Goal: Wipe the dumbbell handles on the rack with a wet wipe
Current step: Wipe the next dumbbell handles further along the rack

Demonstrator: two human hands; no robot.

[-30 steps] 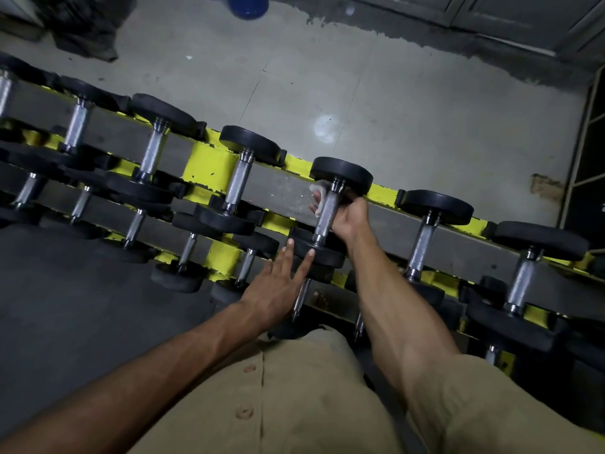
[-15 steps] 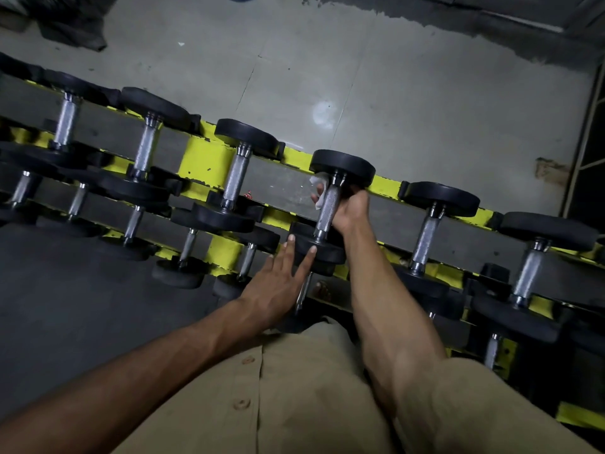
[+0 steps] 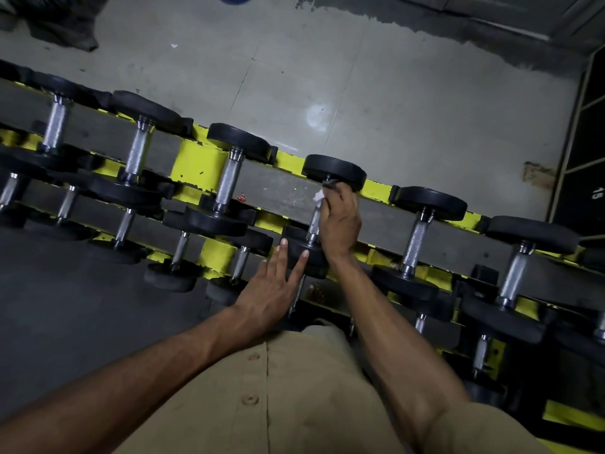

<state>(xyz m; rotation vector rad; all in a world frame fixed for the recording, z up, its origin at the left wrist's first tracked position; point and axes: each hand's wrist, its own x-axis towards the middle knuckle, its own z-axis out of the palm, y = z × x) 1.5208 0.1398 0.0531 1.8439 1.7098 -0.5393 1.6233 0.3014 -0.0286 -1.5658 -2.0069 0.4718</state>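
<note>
Here, right hand [image 3: 339,221] around wet wipe [image 3: 319,195] on dumbbell handle [image 3: 313,226]

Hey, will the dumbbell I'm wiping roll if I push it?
Likely heavy for its size: the dumbbell has thick black heads on a steel handle. Round heads could roll, but the rack seems to cradle them. The left hand, fingers straight on the near head, should steady it.

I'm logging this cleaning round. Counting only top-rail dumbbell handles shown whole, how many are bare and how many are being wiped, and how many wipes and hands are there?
bare handles: 5
wiped handle: 1
wet wipe: 1
hands, left hand and right hand: 2
Total: 9
</note>
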